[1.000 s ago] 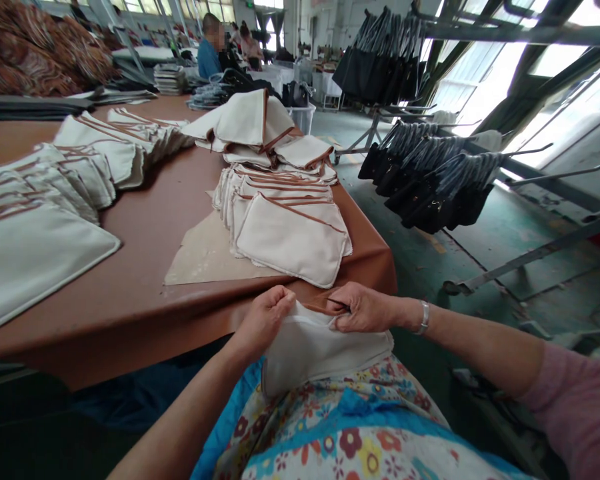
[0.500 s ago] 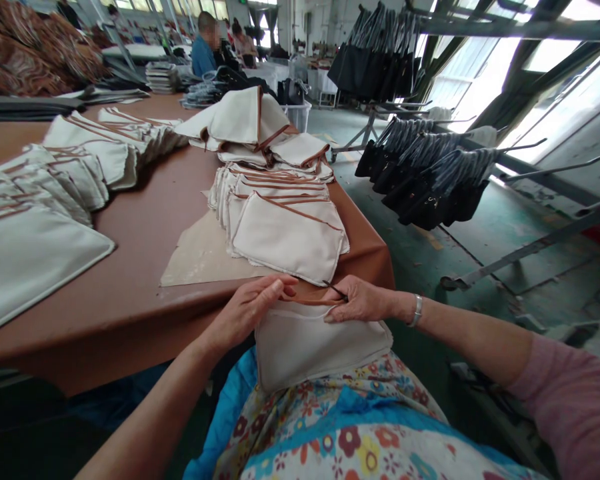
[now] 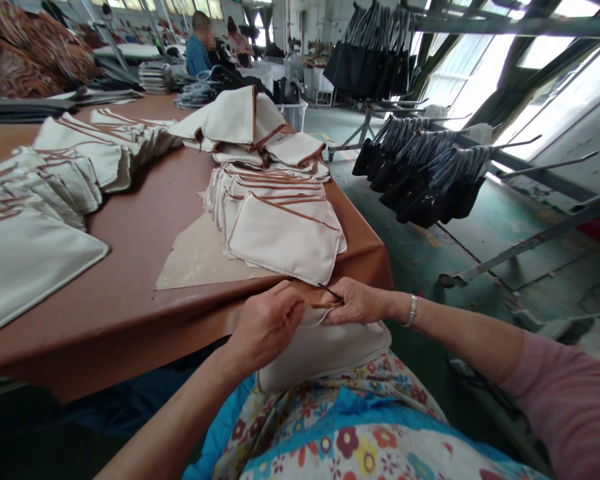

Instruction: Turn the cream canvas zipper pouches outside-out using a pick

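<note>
A white fabric piece (image 3: 330,353), stitched along its edges like a flat pouch, rests on my lap against the table edge. My left hand (image 3: 273,320) is closed at its upper edge, thumb and fingers pinched on the rim, the fingertips partly hidden. My right hand (image 3: 357,301) grips the same edge further right. A slim dark tool (image 3: 331,292) sticks out of the right fist toward the left; its kind I cannot make out. Just beyond the hands lies a stack of similar white pieces (image 3: 287,233) with brown trim.
More white pieces (image 3: 80,147) lie in rows on the brown-covered table (image 3: 145,227). A tan sheet (image 3: 195,257) sits under the near stack. Racks of black bags (image 3: 420,173) stand at the right. A person in blue (image 3: 199,50) is in the background.
My left hand has moved right and turned over, its fingers now pinched on the rim and folding it up near my right hand. The right hand has barely moved.
</note>
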`<action>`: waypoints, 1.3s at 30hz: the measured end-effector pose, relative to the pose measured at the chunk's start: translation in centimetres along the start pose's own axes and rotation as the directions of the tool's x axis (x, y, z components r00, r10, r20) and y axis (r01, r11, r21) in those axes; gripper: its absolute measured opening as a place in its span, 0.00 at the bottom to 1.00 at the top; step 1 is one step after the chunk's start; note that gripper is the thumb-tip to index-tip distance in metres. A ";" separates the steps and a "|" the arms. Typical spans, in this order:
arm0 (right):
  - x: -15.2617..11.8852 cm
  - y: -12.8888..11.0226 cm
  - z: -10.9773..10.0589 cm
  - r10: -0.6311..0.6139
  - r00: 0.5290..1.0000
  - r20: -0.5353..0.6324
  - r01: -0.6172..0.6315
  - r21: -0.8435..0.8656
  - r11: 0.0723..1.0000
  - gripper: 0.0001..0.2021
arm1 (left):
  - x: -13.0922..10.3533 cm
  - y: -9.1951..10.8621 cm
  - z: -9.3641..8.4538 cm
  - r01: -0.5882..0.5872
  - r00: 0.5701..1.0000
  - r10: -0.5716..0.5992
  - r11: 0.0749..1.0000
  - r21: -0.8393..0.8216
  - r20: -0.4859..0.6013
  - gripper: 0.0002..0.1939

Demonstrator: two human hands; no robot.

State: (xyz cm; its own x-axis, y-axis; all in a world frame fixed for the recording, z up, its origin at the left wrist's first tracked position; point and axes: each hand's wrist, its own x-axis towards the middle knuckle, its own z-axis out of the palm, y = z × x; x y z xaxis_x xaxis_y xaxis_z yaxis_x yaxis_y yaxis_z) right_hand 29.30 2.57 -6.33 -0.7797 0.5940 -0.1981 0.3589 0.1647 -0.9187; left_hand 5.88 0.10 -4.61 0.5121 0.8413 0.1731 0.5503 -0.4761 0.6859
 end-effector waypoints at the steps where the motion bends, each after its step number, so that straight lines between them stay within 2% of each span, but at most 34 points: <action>1: 0.1 0.0 0.1 -0.026 1.000 -0.016 0.026 -0.036 0.999 0.17 | 0.1 0.0 0.5 0.134 0.991 -0.136 0.986 -0.099 -0.014 0.12; 3: 0.3 0.0 0.4 -0.059 0.998 -0.030 0.057 -0.091 0.994 0.16 | 0.2 -0.2 1.2 0.394 0.913 -0.406 0.851 -0.347 0.040 0.13; 4: 0.3 -0.1 0.4 -0.062 0.998 -0.025 0.059 -0.099 0.993 0.16 | 0.3 -0.4 1.4 0.473 0.870 -0.483 0.761 -0.444 0.100 0.13; 5: 0.3 -0.1 0.4 -0.058 0.998 -0.018 0.056 -0.091 0.994 0.17 | 0.3 -0.6 1.3 0.514 0.846 -0.509 0.694 -0.504 0.161 0.13; 6: 0.3 -0.2 0.3 -0.050 0.999 -0.008 0.050 -0.070 0.996 0.18 | 0.3 -0.8 1.1 0.522 0.844 -0.492 0.666 -0.532 0.212 0.14; 8: 0.1 -0.3 0.1 -0.036 0.999 0.013 0.036 -0.013 0.999 0.20 | 0.2 -1.1 0.1 0.470 0.883 -0.374 0.703 -0.533 0.286 0.15; 10: 0.0 -0.3 -0.1 -0.010 0.999 0.032 0.009 0.030 1.000 0.21 | 0.2 -1.2 -1.0 0.385 0.917 -0.251 0.753 -0.533 0.309 0.17; 13: -0.1 -0.2 -0.4 0.030 0.998 0.052 -0.033 0.053 0.998 0.21 | 0.3 -1.0 -2.0 0.246 0.959 -0.134 0.832 -0.498 0.250 0.18; 15: 0.1 0.0 -0.4 0.054 0.997 0.051 -0.057 0.052 0.997 0.22 | 0.5 -0.7 -2.1 0.104 0.977 -0.011 0.897 -0.431 0.213 0.16; 17: 0.2 0.3 -0.4 0.084 0.996 0.041 -0.086 0.046 0.995 0.24 | 0.7 -0.4 -1.9 -0.057 0.972 0.131 0.937 -0.345 0.195 0.16; 19: 0.2 0.5 -0.3 0.106 0.994 0.035 -0.108 0.047 0.993 0.25 | 0.9 -0.1 -1.6 -0.161 0.956 0.212 0.957 -0.243 0.201 0.17; 23: 0.2 0.6 -0.3 0.101 0.994 0.045 -0.104 0.064 0.993 0.23 | 0.9 0.4 -1.0 -0.245 0.944 0.241 0.970 -0.013 0.226 0.17; 25: 0.2 0.6 -0.3 0.077 0.996 0.048 -0.079 0.055 0.995 0.23 | 0.8 0.6 -0.7 -0.247 0.949 0.228 0.966 0.069 0.216 0.18; 27: 0.2 0.6 -0.2 0.038 0.998 0.049 -0.039 0.025 0.999 0.22 | 0.8 0.8 -0.2 -0.194 0.970 0.174 0.975 0.107 0.170 0.14; 30: 0.3 0.4 0.2 -0.048 0.998 0.033 0.049 -0.047 0.998 0.16 | 1.0 0.8 0.6 0.032 0.998 -0.032 0.999 -0.002 0.049 0.11; 32: 0.4 0.3 0.3 -0.095 0.995 0.023 0.097 -0.075 0.993 0.12 | 1.3 0.6 1.0 0.217 0.976 -0.212 0.954 -0.206 0.046 0.14; 34: 0.4 0.3 0.3 -0.095 0.995 0.025 0.097 -0.060 0.993 0.11 | 1.5 0.3 1.0 0.353 0.936 -0.321 0.848 -0.396 0.147 0.17; 36: 0.3 0.3 0.0 -0.064 0.997 0.035 0.064 -0.019 0.998 0.14 | 1.6 0.1 0.5 0.399 0.915 -0.309 0.778 -0.485 0.258 0.18; 39: 0.1 0.4 -0.3 -0.026 0.999 0.036 0.024 0.054 0.998 0.17 | 1.8 0.4 -0.7 0.325 0.928 -0.173 0.810 -0.488 0.331 0.18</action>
State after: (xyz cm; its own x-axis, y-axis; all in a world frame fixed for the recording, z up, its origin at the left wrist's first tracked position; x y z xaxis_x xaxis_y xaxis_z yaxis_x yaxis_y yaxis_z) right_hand 29.55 2.91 -6.65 -0.8068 0.5605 -0.1865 0.3120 0.1362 -0.9403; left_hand 6.59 1.64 -3.52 0.5983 0.7779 -0.1922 0.2905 0.0129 0.9568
